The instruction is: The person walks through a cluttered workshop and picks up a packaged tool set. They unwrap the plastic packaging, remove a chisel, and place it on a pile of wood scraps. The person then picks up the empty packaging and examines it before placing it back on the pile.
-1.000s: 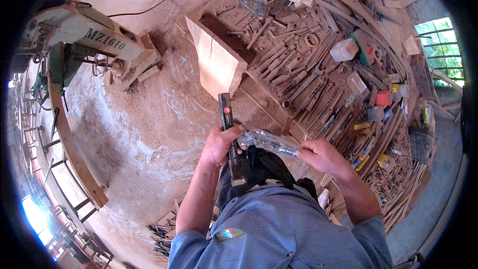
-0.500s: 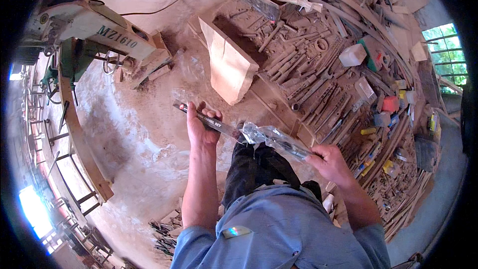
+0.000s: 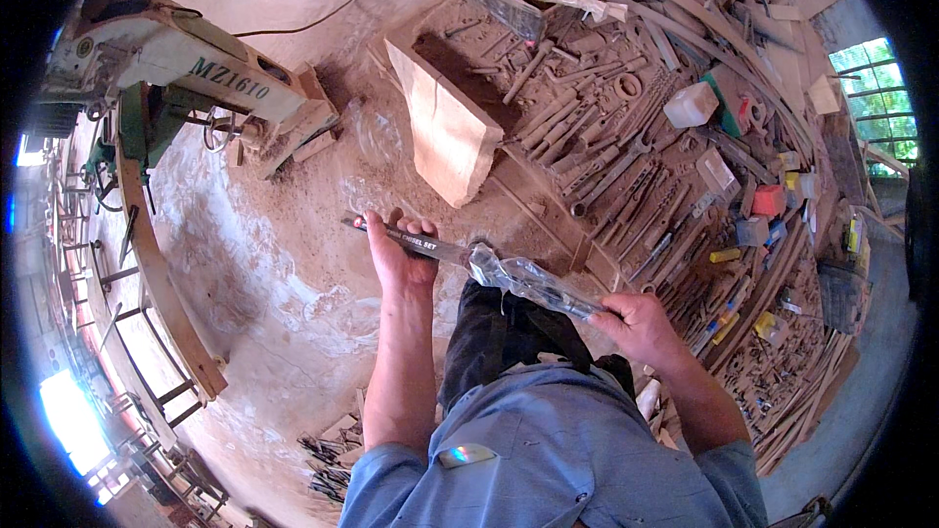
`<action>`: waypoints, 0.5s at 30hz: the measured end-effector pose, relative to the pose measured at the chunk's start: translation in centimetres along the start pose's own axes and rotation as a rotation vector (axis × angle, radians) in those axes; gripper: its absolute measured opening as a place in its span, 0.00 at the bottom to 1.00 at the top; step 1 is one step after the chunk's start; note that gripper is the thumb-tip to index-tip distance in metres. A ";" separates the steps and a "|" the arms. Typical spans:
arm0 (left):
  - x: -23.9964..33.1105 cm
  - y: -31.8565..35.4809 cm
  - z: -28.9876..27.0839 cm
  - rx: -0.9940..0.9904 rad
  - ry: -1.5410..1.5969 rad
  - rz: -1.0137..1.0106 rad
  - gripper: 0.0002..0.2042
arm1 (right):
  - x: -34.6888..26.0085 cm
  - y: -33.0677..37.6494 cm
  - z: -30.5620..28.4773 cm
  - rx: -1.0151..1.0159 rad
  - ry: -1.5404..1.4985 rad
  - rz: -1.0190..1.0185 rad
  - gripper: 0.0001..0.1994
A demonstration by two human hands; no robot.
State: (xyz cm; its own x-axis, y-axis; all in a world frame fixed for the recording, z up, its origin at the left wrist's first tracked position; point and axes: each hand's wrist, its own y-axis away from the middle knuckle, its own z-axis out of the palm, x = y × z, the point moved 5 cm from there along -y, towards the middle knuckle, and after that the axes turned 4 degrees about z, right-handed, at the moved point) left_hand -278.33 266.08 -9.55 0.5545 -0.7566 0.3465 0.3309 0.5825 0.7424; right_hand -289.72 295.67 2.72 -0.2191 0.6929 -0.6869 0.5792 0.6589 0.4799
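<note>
A long, slim chisel package (image 3: 445,251) stretches across in front of my body, sloping down to the right. Its left part is a dark flat strip with pale print. My left hand (image 3: 403,252) is closed around this strip, palm up, fingers curled over it. Towards the right, clear crumpled plastic (image 3: 514,275) wraps the package, and something dark shows through it. My right hand (image 3: 641,326) pinches the right end between thumb and fingers. What exactly lies inside the plastic is hard to make out.
Ahead stands a pale block of wood (image 3: 445,127). A tray of dusty hand tools (image 3: 587,137) spreads to the right, with a white plastic container (image 3: 691,105) and a red box (image 3: 769,200). At left is a large machine arm (image 3: 215,68) beside a curved wooden beam (image 3: 161,274).
My right hand has moved slightly left, closer to my left hand. Both hands still hold the package, and its plastic part has shifted a little.
</note>
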 end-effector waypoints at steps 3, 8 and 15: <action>-0.2 0.2 0.0 0.001 -0.024 -0.010 0.20 | -0.1 -0.1 0.1 -0.005 0.020 0.037 0.13; -0.3 1.2 0.7 -0.024 -0.094 0.022 0.21 | 0.2 0.1 -0.1 0.000 -0.018 0.026 0.10; -1.1 1.3 0.8 0.007 -0.094 0.010 0.21 | -0.3 0.0 -0.7 -0.026 0.040 -0.028 0.13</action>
State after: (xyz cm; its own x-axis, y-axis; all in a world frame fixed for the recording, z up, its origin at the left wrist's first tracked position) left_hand -279.11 267.45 -8.57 0.4832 -0.7754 0.4064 0.3202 0.5886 0.7423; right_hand -290.20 295.64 3.26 -0.2663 0.6849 -0.6783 0.5522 0.6851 0.4750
